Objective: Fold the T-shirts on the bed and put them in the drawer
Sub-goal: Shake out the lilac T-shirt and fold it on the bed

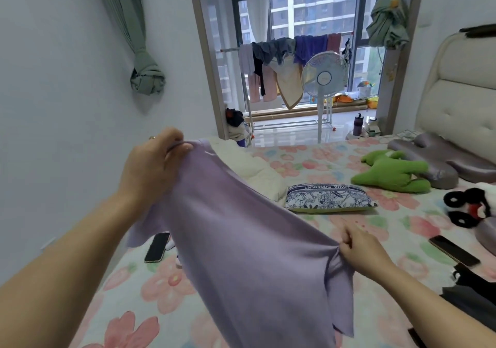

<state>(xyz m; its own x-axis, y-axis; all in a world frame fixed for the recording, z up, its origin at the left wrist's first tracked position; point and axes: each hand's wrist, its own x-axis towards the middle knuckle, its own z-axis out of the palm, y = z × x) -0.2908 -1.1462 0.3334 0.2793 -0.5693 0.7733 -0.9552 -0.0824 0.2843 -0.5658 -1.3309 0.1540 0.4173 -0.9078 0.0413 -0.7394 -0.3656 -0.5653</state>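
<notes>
a lilac t-shirt point(241, 240) is held up above the bed point(139, 291) and stretched on a slant between the two hands. its upper edge is pinched by the left hand point(153, 165), high and to the left, with the cloth caught between the thumb and curled fingers. its side edge is gripped by the right hand point(362, 248), lower and to the right, where the fabric is gathered into a tight bunch under curled fingers. the cloth is drawn taut from one grip to the other, and the rest hangs loose below, past the bottom of the view. a sleeve is seen drooping beneath the left wrist.

the left forearm is raised and extended forward from the lower left. the right forearm is brought in from the lower right and held lower, with the back of the hand turned upward.

on the flowered sheet a dark phone point(157, 247) is partly hidden behind the shirt, and a second phone point(453, 250) lies well apart at the right. a blue-and-white pillow point(328, 197) and a green plush toy point(391, 170) are seen farther back.
</notes>
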